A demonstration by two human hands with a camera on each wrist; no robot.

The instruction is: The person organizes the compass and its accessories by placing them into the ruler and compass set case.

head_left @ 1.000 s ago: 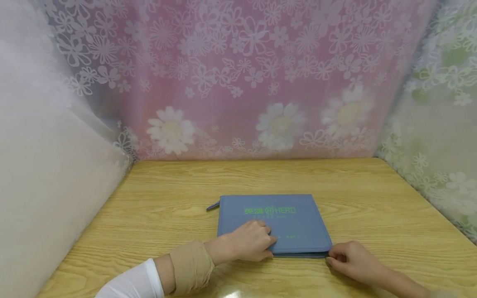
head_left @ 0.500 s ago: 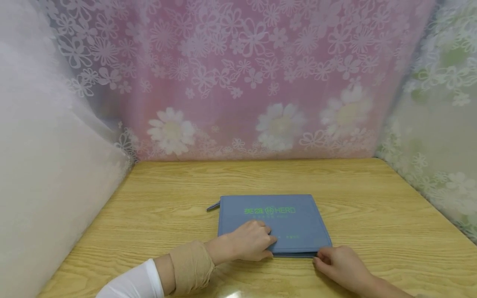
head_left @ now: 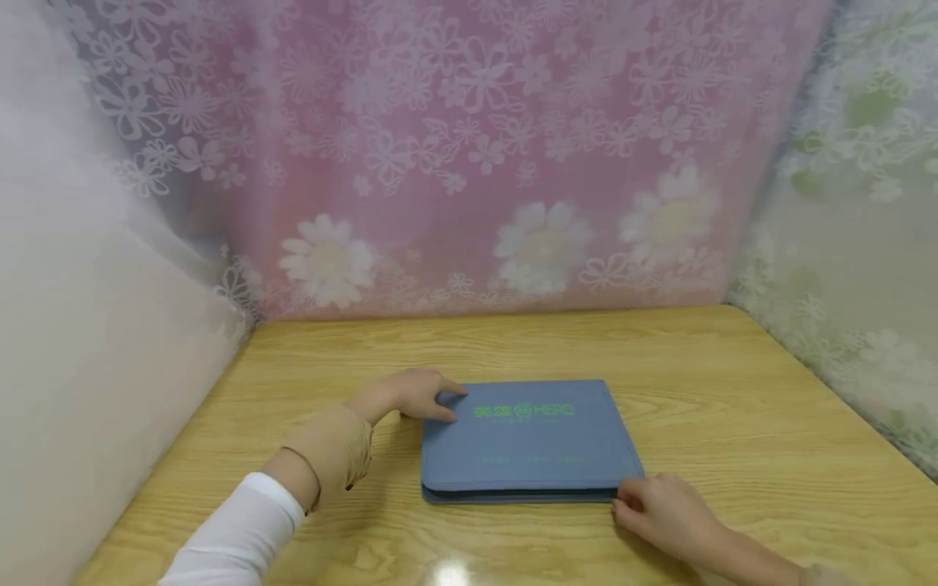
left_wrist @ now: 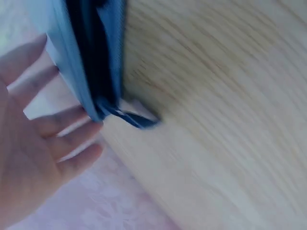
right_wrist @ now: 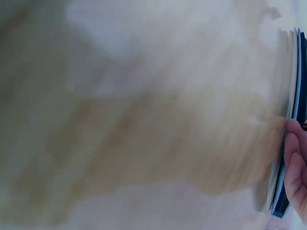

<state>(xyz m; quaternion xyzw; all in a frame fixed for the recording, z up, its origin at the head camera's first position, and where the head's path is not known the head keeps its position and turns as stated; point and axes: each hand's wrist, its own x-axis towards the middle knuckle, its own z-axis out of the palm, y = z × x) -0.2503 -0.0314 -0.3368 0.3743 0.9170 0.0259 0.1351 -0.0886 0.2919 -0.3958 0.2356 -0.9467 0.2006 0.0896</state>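
Observation:
A blue zippered document case point(head_left: 528, 439) with green "HERO" lettering lies flat on the table, its zipper gap open along the front and left sides. My left hand point(head_left: 414, 392) is at the case's far left corner, thumb and index finger over the cover. In the left wrist view that hand point(left_wrist: 45, 110) has its fingers spread and fairly straight beside the case edge, near a dark zipper-end tab point(left_wrist: 136, 120). At the front right corner, my right hand point(head_left: 670, 513) pinches the zipper pull point(right_wrist: 304, 126), a small dark piece mostly hidden by the fingers.
The case rests on a wood-grain table point(head_left: 352, 350). Floral curtains point(head_left: 440, 163) stand along the table's back edge and on both sides. A light reflection shows near the front of the tabletop.
The left hand has left the front of the cover and gone to the far left corner, its fingers extending. The right hand has slid left from the front right corner along the zipper.

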